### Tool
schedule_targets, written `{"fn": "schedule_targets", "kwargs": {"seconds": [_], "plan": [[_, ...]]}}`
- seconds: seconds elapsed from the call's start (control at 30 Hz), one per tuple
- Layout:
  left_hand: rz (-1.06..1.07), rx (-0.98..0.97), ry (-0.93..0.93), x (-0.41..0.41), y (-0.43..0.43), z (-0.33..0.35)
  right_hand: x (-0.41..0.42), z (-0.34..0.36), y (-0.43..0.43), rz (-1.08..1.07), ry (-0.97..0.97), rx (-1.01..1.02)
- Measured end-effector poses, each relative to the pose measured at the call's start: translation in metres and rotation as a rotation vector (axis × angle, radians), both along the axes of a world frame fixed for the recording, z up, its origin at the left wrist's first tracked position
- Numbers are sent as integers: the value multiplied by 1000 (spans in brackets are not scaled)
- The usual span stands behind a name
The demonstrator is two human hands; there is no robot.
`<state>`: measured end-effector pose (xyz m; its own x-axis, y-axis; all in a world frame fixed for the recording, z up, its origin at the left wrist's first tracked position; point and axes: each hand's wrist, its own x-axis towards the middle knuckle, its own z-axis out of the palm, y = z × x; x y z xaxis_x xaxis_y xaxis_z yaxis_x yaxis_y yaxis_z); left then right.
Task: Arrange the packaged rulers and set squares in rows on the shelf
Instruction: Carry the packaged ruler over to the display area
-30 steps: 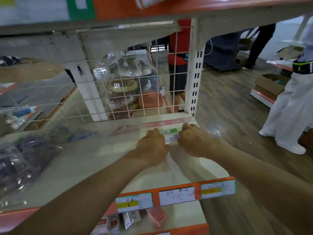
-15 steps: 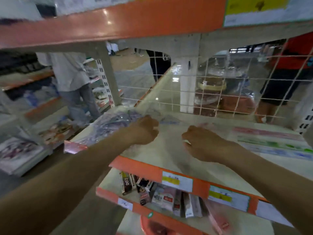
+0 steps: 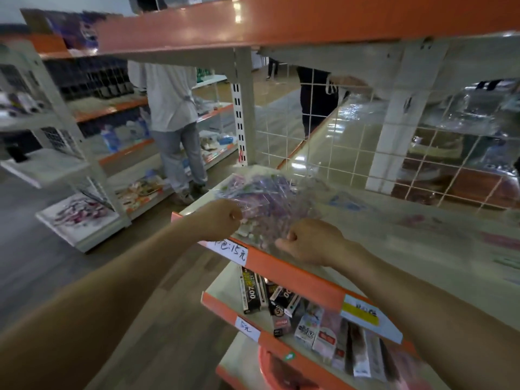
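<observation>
A clear plastic bag (image 3: 267, 204) stuffed with purple and pink packaged pieces lies at the left end of the cream shelf (image 3: 394, 249). My left hand (image 3: 219, 218) grips the bag's near left edge with curled fingers. My right hand (image 3: 306, 240) is fisted on the bag's near right edge, just above the shelf's orange front lip. Packaged rulers (image 3: 503, 240), pink and green and blurred, lie flat at the far right. A blue set square (image 3: 346, 202) and a pink piece (image 3: 416, 220) lie loose behind them.
A white wire mesh (image 3: 337, 153) closes the shelf's back. An orange shelf (image 3: 281, 21) hangs low overhead. The lower shelf (image 3: 222, 308) holds several boxed items. A person (image 3: 171, 108) stands in the left aisle, another person (image 3: 318, 102) behind the mesh.
My hands left the rulers at the right end and travelled to the left end. The view swung left with them. Both hands now grip the clear bag.
</observation>
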<state>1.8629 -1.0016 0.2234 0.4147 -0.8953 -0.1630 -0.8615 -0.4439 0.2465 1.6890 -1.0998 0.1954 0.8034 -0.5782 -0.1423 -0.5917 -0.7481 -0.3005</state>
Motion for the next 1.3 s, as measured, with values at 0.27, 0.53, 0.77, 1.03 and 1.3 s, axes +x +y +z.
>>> {"fn": "schedule_targets", "kwargs": {"seconds": [0.27, 0.53, 0.77, 1.03, 1.3], "plan": [[84, -99, 3, 34, 2, -7, 38, 12, -1, -84, -134, -170], [64, -155, -75, 51, -18, -20, 60, 2, -25, -191, 7, -169], [-54, -210, -92, 40, -38, -21, 57, 4, -19, -142, 29, -200], [-166, -59, 4, 39, -48, -30, 44, 10, -6, -84, -4, -409], [-178, -321, 8, 21, -48, -14, -6, 52, -28, -276, -154, -284]]}}
